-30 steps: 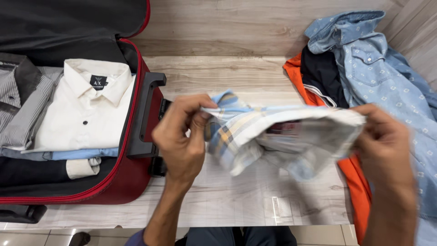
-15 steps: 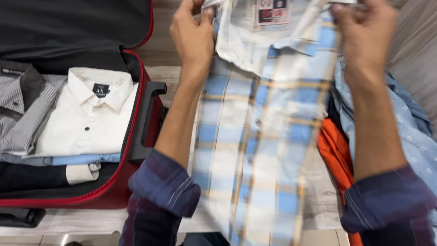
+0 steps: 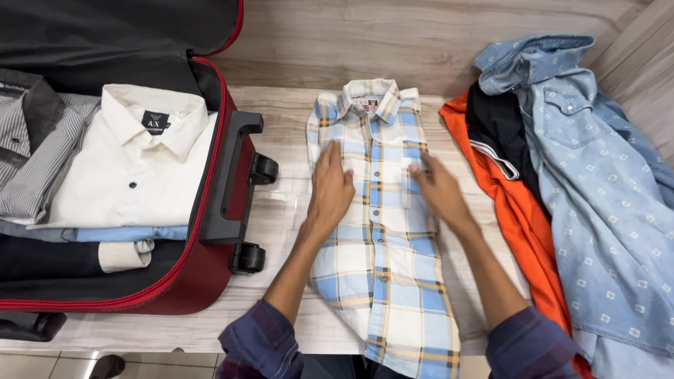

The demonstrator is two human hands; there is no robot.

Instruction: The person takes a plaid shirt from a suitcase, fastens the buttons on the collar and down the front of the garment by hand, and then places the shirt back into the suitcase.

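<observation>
A blue, white and yellow plaid shirt (image 3: 382, 260) lies flat, front up, on the pale wooden surface, collar away from me and hem hanging over the near edge. My left hand (image 3: 331, 188) rests flat on its left chest. Fingers spread, my right hand (image 3: 435, 188) presses on the right chest beside the button placket. Neither hand grips anything.
An open red suitcase (image 3: 210, 210) at left holds a folded white shirt (image 3: 133, 161), a striped grey shirt (image 3: 35, 154) and darker folded clothes. At right lies a heap with an orange garment (image 3: 516, 210), a black garment (image 3: 498, 126) and a light denim shirt (image 3: 597, 189).
The plaid shirt was bunched between my hands, then held up by the shoulders; now it lies spread on the surface and both hands have let go and rest flat on it.
</observation>
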